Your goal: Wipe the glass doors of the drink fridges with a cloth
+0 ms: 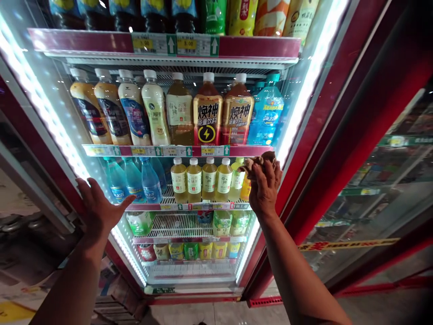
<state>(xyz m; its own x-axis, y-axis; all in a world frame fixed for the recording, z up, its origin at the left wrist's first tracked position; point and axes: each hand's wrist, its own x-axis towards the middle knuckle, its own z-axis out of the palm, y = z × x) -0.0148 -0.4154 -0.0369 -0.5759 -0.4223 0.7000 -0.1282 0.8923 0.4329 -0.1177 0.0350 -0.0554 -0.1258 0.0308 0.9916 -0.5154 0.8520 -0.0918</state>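
I stand before an open drinks fridge with lit shelves of bottles. My left hand is open, fingers spread, resting against the fridge's left frame near the blue water bottles. My right hand is raised at the right end of the third shelf, closed on a crumpled brown cloth. The cloth sits just under the red shelf rail and beside the small yellow-green tea bottles.
Above are tall bottles: milk tea at left, brown energy drinks in the middle, a blue bottle at right. Lower shelves hold green and yellow cans. The red-framed glass door hangs open on the right. Tiled floor below.
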